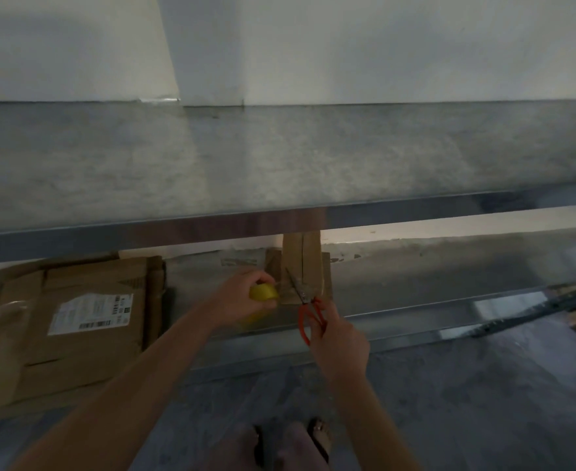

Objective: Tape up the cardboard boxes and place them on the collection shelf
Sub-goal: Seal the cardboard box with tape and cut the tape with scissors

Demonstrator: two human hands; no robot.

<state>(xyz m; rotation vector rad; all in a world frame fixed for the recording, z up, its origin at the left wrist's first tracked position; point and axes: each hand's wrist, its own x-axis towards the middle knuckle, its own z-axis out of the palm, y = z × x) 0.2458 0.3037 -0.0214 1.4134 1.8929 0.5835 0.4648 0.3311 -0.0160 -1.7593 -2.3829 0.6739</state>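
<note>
Cardboard box point(302, 266) stands on end on the lower shelf point(416, 277) in your head view, just below the frame's centre, with its top hidden behind the front rail of the upper shelf point(280, 158). A seam runs down its near face.

Your left hand point(246, 290), at nine o'clock from the box, has its fingers curled round a yellow tape roll point(263, 293) held close against the box's lower corner, probably to keep the strip taut. Your right hand point(341, 338), at five o'clock, grips the red handles of the scissors point(303, 295). The blades point up toward eleven o'clock at the gap between roll and box, so you seem set to cut the tape. The strip itself is too faint to make out.

Both shelves are dull grey metal. At eight o'clock, flattened cartons point(75, 300) lean together, one carrying a white label point(91, 314). A pale wall point(348, 45) fills twelve o'clock, the floor point(484, 385) is dark and mottled, and your feet point(320, 433) show at six o'clock.
</note>
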